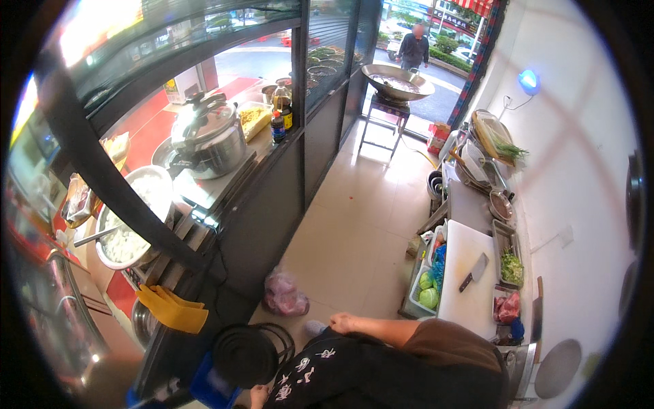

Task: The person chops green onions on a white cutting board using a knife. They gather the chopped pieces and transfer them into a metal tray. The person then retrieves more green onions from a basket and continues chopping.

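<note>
My right hand (342, 323) hangs in front of the dark apron (347, 370), which bears writing. Its fingers look curled in, and nothing shows in them. Part of my left hand (259, 394) appears at the bottom, beside a round black stool (245, 355); the apron hides its fingers. To the right, a cleaver (475, 271) lies on a long white cutting board (452, 301). Raw meat (507, 307) and a metal tray of chopped greens (511, 266) are along the board's wall side. Cabbages (428, 296) fill part of a white basket on its other side.
A knotted plastic bag (285, 294) lies on the floor near a shoe. Yellow rubber gloves (171, 309) drape over the left ledge. Beyond them stand a large bowl of white food (127, 245) and a pressure cooker (207, 138). A wide wok (396, 84) rests on a stand by the doorway; a person (414, 48) is outside.
</note>
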